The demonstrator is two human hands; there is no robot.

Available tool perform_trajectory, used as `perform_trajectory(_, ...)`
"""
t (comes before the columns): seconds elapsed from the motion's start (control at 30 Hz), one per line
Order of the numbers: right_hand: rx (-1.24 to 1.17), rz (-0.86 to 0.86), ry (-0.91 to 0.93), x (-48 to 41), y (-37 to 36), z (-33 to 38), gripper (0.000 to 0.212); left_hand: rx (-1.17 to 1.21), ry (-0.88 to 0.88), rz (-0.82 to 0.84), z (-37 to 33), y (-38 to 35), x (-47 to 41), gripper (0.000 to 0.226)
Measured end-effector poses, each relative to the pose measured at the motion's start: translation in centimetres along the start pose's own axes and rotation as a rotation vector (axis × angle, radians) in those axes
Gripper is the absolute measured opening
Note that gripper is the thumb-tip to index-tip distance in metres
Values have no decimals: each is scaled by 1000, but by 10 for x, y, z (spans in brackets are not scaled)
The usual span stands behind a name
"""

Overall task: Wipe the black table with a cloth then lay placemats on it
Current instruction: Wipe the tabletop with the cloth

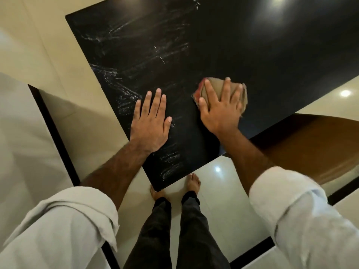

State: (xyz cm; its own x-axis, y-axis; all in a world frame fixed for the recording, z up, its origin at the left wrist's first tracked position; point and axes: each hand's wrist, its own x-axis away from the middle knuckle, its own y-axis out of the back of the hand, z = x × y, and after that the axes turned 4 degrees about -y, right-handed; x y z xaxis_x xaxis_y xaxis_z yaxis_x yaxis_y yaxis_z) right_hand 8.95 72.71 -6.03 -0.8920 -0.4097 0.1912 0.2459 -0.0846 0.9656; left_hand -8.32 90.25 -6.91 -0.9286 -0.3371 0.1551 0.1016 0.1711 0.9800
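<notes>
The glossy black table (223,45) fills the upper middle of the head view, its near corner pointing at my feet. White streaky smears cover its left half. My left hand (151,121) lies flat on the table near the left edge, fingers spread, holding nothing. My right hand (221,107) presses flat on a folded tan cloth (214,84) with a red edge, fingers spread over it, near the table's right edge. No placemats are in view.
Cream floor tiles (217,191) with black border strips surround the table. A brown wooden surface (310,144) lies low at the right, under the table's edge. My bare feet (193,183) stand at the table's near corner.
</notes>
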Motion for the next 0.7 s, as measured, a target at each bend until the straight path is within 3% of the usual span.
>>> perform_trajectory(0.17,51,21,217,-11,-14,58,68,53,-24,51,3,4,1,77)
perform_trajectory(0.37,11,177,389,118,-17,23,68,469,-1,148,17,37,9,72)
perform_trajectory(0.53,-132,297,427,125,6,8,64,438,71,50,-22,47,43,66)
perform_trajectory(0.7,-182,11,284,34,42,-38,57,208,28,27,-104,22,63,71)
